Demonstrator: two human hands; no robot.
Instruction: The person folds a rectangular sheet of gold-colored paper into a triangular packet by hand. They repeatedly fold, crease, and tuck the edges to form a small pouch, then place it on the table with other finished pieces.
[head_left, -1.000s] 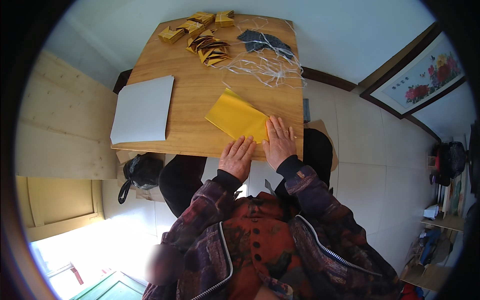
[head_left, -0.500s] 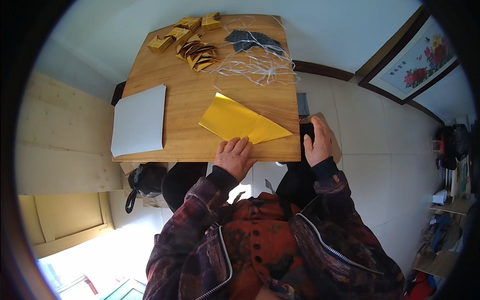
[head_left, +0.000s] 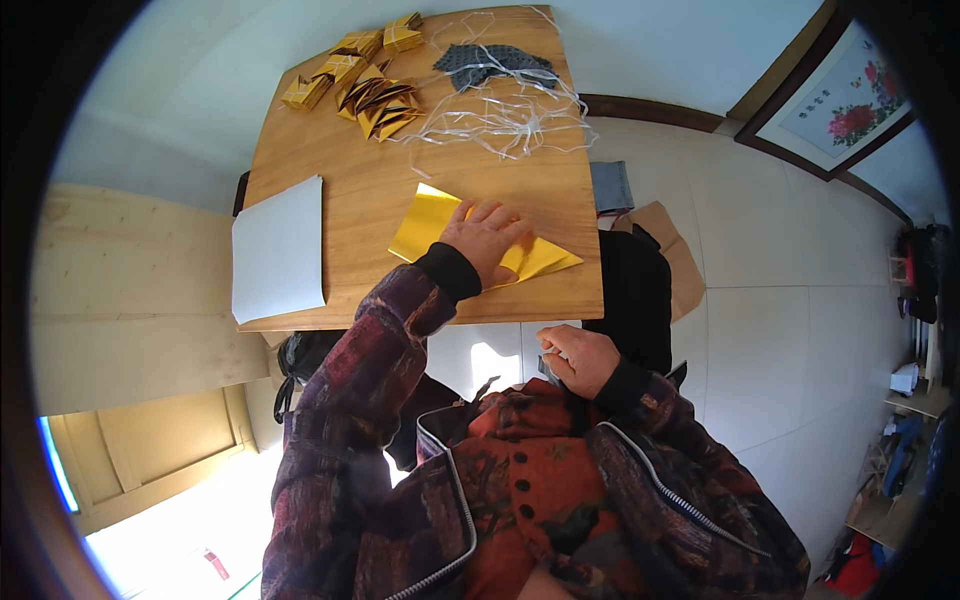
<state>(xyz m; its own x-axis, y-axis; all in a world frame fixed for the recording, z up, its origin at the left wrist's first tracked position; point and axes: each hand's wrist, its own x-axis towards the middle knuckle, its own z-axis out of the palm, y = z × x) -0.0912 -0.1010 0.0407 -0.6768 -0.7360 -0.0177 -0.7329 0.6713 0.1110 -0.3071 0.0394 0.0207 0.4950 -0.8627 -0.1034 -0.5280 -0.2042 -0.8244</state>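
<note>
Gold, shiny folded paper [head_left: 412,228] lies toward five o'clock on the brown wooden tabletop [head_left: 360,215], under the flat, open left hand [head_left: 485,242]; the right hand [head_left: 582,358] curls beyond its five-o'clock edge, whether closed I cannot tell. Probably light, slippery and easily creased, it's best held by the pointed tip between three and four o'clock.

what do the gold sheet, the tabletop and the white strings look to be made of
Gold sheet: probably foil paper, shiny, with bright glare and a crisp pointed end.
Tabletop: wood or a wood-look surface, slightly glossy, with brown grain showing.
White strings: perhaps thin plastic, as they look glossy; fibre is possible too.
</note>
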